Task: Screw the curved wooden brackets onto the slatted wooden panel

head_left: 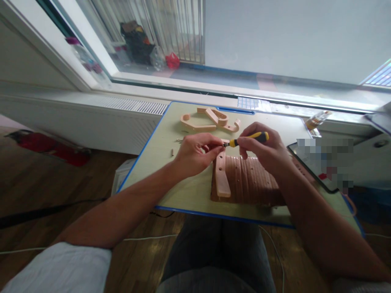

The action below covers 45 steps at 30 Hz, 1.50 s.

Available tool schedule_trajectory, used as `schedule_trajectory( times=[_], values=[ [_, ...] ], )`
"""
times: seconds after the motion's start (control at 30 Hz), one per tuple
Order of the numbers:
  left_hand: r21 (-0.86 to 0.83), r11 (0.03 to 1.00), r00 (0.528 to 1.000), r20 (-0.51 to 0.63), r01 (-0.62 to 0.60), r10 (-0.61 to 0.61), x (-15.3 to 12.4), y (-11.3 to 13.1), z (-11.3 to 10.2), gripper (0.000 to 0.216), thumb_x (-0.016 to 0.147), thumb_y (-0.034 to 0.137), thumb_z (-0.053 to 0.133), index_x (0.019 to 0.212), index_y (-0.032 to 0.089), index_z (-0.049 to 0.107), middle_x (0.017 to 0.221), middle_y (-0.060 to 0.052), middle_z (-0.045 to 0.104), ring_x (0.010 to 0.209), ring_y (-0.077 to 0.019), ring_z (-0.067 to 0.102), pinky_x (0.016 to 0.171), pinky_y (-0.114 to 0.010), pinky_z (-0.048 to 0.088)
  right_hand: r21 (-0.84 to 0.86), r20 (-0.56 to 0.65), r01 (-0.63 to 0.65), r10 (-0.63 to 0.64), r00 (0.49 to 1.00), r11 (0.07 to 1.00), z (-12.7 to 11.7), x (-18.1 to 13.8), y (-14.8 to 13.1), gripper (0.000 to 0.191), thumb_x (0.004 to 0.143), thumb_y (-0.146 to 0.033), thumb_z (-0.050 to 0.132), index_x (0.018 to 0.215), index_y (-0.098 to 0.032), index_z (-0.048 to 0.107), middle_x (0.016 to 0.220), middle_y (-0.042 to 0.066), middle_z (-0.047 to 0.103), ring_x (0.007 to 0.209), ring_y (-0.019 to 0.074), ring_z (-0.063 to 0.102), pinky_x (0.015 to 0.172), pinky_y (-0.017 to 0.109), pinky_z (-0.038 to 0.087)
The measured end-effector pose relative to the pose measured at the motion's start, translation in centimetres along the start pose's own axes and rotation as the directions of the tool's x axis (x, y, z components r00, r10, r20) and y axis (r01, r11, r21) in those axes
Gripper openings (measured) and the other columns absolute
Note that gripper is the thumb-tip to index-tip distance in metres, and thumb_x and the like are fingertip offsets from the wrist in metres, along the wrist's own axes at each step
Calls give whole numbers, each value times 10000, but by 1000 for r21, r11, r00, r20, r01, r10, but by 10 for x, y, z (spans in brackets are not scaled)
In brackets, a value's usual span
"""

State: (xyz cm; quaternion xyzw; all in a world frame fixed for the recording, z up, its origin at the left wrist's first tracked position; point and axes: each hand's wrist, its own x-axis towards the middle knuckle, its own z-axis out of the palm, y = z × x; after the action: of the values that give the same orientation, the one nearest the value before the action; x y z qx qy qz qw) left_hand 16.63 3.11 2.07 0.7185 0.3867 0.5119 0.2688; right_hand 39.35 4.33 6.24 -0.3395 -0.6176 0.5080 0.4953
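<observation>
My right hand grips a yellow-and-black screwdriver, held nearly level with its tip pointing left. My left hand is closed in a pinch right at that tip, fingers pressed together on something too small to make out. Both hands hover over a brown ribbed wooden panel with small holes. A pale wooden strip lies upright along the panel's left edge, just below the tip.
Several curved pale wooden pieces lie at the far side of the green blue-edged table. Small screws rest left of my hands. A tablet sits at right. A window sill and radiator run behind.
</observation>
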Motion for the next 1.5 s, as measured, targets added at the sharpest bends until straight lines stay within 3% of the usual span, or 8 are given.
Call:
schedule_trajectory(
  times=[0.3, 0.53, 0.63, 0.77, 1.13, 1.3, 1.4, 1.5],
  values=[
    [-31, 993, 994, 5, -113, 113, 1, -7, -3, 339, 910, 303, 902, 1219, 213, 798, 907, -18, 823, 796, -137, 761, 780, -281, 637, 161, -4, -103, 105, 994, 982, -8, 7, 10, 183, 824, -266, 947, 860, -210, 776, 636, -23, 729, 526, 114, 654, 523, 246, 549],
    [279, 959, 988, -155, 48, -4, 26, -14, -62, 146, 935, 302, 783, 1001, 186, 840, 909, -47, 836, 784, -141, 718, 711, -275, 564, 201, -106, -117, 141, 984, 973, -20, 12, 7, 117, 822, -228, 873, 804, -211, 759, 550, -20, 672, 469, 128, 643, 481, 246, 492],
    [559, 815, 984, -13, 153, -176, 29, -22, -88, 144, 875, 271, 780, 973, 202, 861, 870, -52, 830, 742, -164, 689, 714, -321, 536, 197, -130, -123, 150, 980, 973, -23, 14, 9, 130, 801, -224, 877, 788, -207, 748, 546, -20, 664, 461, 125, 633, 480, 250, 491],
    [761, 643, 884, 239, 87, -402, 28, -30, -93, 187, 834, 259, 739, 970, 227, 864, 1013, -67, 857, 878, -225, 745, 781, -366, 528, 189, -135, -130, 157, 978, 973, -25, 15, 10, 152, 786, -230, 884, 774, -209, 735, 558, -19, 671, 463, 123, 635, 481, 251, 500],
    [895, 349, 791, 419, -277, -446, 36, -18, -63, 200, 888, 256, 637, 918, 212, 830, 1108, -114, 848, 1094, -304, 746, 940, -432, 481, 174, -144, -159, 185, 972, 972, -19, 12, 13, 196, 784, -241, 900, 758, -220, 707, 548, -47, 621, 461, 100, 599, 482, 233, 469],
    [778, 616, 864, 390, -126, -317, 36, -12, -64, 117, 809, 266, 706, 867, 212, 792, 963, -66, 826, 877, -219, 720, 808, -370, 502, 150, -151, -145, 168, 974, 978, -20, 12, 12, 187, 798, -247, 888, 764, -225, 705, 549, -45, 627, 470, 102, 597, 490, 240, 467],
    [383, 922, 934, 305, 58, -186, 30, -2, -55, 74, 786, 249, 724, 832, 192, 733, 794, -24, 739, 712, -142, 632, 670, -300, 488, 141, -154, -131, 152, 976, 981, -21, 13, 13, 189, 795, -258, 892, 771, -225, 708, 578, -39, 654, 478, 103, 608, 485, 244, 466],
    [28, 989, 945, 291, 146, -148, 18, 6, -36, 77, 793, 243, 742, 806, 182, 697, 785, -10, 695, 695, -114, 593, 630, -270, 477, 113, -148, -147, 163, 975, 983, -23, 15, 14, 203, 787, -279, 903, 776, -231, 706, 562, -38, 658, 467, 109, 602, 479, 254, 464]
  ],
)
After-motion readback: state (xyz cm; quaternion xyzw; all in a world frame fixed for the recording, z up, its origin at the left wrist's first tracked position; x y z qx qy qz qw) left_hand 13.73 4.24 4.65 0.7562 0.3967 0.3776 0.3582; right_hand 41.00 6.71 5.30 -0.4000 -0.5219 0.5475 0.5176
